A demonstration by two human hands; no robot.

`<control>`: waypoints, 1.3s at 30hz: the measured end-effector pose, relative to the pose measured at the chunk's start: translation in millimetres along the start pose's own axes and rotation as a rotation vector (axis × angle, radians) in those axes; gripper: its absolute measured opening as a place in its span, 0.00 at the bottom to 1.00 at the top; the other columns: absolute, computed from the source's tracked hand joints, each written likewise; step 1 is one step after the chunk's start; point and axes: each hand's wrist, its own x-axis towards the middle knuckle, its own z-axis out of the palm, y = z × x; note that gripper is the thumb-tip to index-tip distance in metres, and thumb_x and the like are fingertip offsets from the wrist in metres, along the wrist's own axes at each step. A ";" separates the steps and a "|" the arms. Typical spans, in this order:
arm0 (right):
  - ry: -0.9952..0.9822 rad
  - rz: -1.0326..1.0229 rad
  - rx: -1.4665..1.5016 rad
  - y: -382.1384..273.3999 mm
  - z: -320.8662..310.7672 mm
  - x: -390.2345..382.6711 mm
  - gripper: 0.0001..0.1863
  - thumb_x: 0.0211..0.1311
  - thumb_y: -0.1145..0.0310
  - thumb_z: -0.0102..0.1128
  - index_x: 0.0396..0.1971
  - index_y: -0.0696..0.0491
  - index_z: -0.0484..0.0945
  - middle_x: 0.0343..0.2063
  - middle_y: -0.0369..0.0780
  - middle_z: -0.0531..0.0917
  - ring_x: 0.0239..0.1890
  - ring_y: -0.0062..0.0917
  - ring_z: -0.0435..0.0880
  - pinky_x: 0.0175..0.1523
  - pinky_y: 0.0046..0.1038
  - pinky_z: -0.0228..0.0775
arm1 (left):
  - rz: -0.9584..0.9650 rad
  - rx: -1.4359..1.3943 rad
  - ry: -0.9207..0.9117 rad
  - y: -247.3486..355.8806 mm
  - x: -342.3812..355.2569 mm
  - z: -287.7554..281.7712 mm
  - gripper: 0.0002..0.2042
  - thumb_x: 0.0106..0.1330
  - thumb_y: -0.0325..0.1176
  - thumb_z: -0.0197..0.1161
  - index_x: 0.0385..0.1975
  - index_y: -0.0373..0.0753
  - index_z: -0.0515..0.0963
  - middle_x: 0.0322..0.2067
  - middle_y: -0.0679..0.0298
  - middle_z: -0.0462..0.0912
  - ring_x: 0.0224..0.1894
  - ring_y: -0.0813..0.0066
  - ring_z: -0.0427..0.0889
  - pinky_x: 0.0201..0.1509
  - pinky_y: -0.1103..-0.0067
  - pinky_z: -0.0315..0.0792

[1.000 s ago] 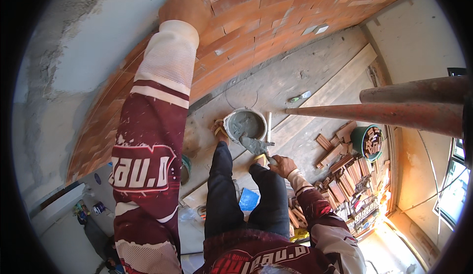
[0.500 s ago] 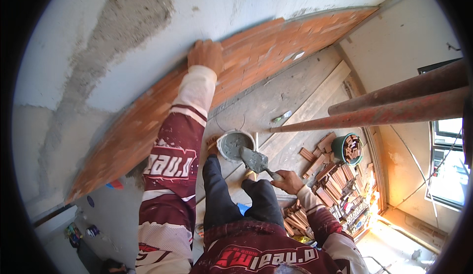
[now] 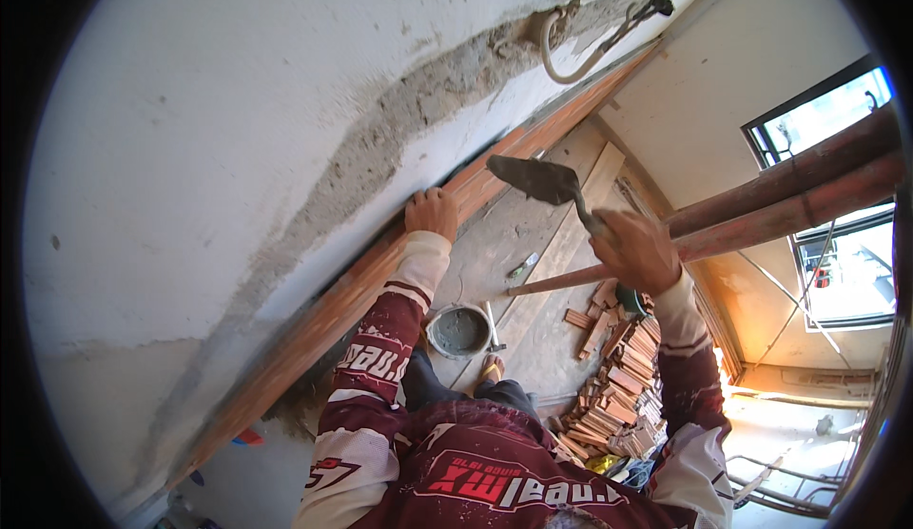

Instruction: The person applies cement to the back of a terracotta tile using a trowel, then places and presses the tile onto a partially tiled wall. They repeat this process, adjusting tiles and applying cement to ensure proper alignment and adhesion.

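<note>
The right hand (image 3: 639, 251) is closed round the handle of a trowel (image 3: 542, 182), raised to the right of the left hand; its dull, dark grey metal blade tapers to a blunt tip on the left hand's side. The left hand (image 3: 432, 213) lies with bent fingers on the upper edge of the orange brick facing (image 3: 347, 301), a surface of narrow, flat courses; whether it grips anything there cannot be told. Above the left hand spreads a smooth, pale wall (image 3: 238, 130), crossed by a rough, pitted grey strip (image 3: 409, 111). Below both hands, on the floor, a round bucket (image 3: 430, 339) holds wet grey mortar (image 3: 460, 331). Beneath the right hand lies a loose heap of thin, oblong reddish-brown tiles (image 3: 618, 377); rust-red, cylindrical poles (image 3: 808, 182) slant in beyond its right side.
</note>
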 end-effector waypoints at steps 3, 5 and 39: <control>0.044 -0.063 -0.292 -20.5 -18.9 43.0 0.11 0.54 0.66 0.58 0.37 0.53 0.78 0.25 0.43 0.80 0.29 0.35 0.83 0.34 0.36 0.74 | 0.032 -0.044 0.008 -6.0 1.4 3.3 0.06 0.62 0.32 0.56 0.31 0.41 0.81 0.35 0.62 0.83 0.40 0.64 0.82 0.42 0.72 0.76; 0.051 -0.114 -0.473 -26.3 -15.8 66.9 0.09 0.55 0.68 0.56 0.35 0.52 0.79 0.26 0.41 0.79 0.31 0.32 0.83 0.35 0.34 0.75 | 0.036 -0.072 0.006 -9.1 1.1 5.0 0.06 0.62 0.32 0.56 0.31 0.41 0.80 0.35 0.62 0.82 0.39 0.65 0.82 0.40 0.72 0.77; 0.003 -0.198 -0.824 -47.8 17.2 116.1 0.12 0.54 0.69 0.56 0.40 0.52 0.79 0.36 0.38 0.80 0.42 0.30 0.79 0.47 0.32 0.69 | 0.034 -0.156 -0.136 -13.1 3.3 -3.2 0.09 0.60 0.32 0.57 0.38 0.39 0.79 0.38 0.61 0.81 0.40 0.66 0.83 0.40 0.72 0.78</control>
